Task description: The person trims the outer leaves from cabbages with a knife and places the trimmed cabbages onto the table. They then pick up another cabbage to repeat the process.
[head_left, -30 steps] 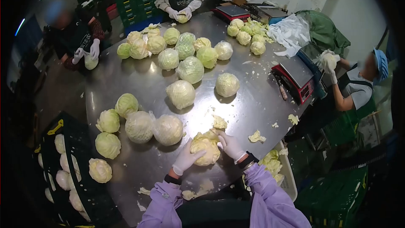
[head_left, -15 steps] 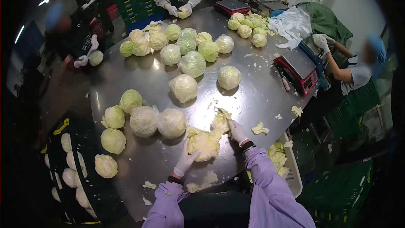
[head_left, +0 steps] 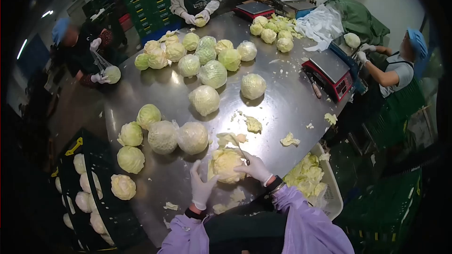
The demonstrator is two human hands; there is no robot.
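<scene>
A pale, partly trimmed cabbage (head_left: 227, 163) sits on the steel table near its front edge, in front of me. My left hand (head_left: 202, 187), in a white glove, is at its left side with thumb and fingers apart, holding nothing. On the cabbage's right side is my gloved right hand (head_left: 257, 168), its fingers closed on a thin tool that looks like a knife (head_left: 242, 151). Loose outer leaves (head_left: 228, 138) lie just beyond the cabbage. Two wrapped cabbages (head_left: 163, 137) (head_left: 193, 138) rest to the left.
More cabbages (head_left: 213, 74) stand across the steel table (head_left: 282, 94). A red scale (head_left: 329, 76) is at right. A white basket of leaves (head_left: 333, 197) and a dark crate of cabbages (head_left: 84, 160) flank the table. Three people (head_left: 197, 0) (head_left: 80, 47) (head_left: 395, 66) work around it.
My right hand has moved down and left to the cabbage. My left hand has come off it and opened. A leaf now lies apart, farther up the table.
</scene>
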